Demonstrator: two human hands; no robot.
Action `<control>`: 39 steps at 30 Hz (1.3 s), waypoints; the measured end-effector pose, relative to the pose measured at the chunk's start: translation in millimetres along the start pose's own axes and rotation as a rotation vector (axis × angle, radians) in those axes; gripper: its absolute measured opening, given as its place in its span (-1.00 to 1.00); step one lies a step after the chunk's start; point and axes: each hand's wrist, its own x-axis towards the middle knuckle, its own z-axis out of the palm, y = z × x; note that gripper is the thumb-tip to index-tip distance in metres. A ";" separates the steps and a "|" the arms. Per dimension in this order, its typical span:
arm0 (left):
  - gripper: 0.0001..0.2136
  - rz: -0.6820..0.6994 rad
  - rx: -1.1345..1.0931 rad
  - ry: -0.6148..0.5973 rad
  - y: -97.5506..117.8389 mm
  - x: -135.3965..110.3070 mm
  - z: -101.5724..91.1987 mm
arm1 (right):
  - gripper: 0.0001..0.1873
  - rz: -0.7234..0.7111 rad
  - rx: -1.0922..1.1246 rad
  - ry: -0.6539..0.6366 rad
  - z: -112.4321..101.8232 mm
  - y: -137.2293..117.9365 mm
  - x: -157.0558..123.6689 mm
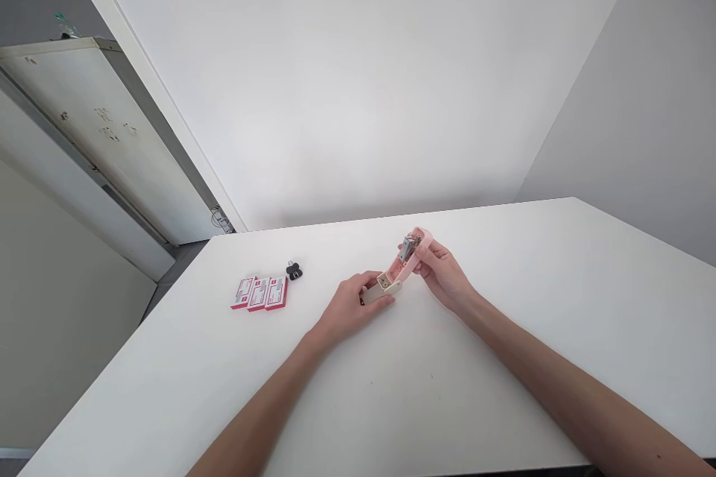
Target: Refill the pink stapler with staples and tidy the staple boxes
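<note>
A pink and cream stapler point(396, 268) is held between my two hands above the middle of the white table point(475, 380). It is swung wide at its hinge, and metal parts show inside the pink half. My left hand point(353, 303) is closed around the cream base, fingers behind and thumb along the near side. My right hand point(441, 273) grips the pink upper half at its far end, thumb on the near side. Part of the base is hidden by my left fingers.
Left of my hands lie several small white-and-red boxes point(260, 294), side by side. Just behind them is a small black winged object point(294, 270), its kind unclear. A white wall point(358, 89) rises at the table's back edge. A pale cabinet point(112, 134) stands beyond the left edge.
</note>
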 end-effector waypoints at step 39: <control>-0.76 0.180 -0.157 0.392 8.0 -0.4 8.3 | -0.73 -0.005 -0.351 -0.085 38.6 -4.3 -25.3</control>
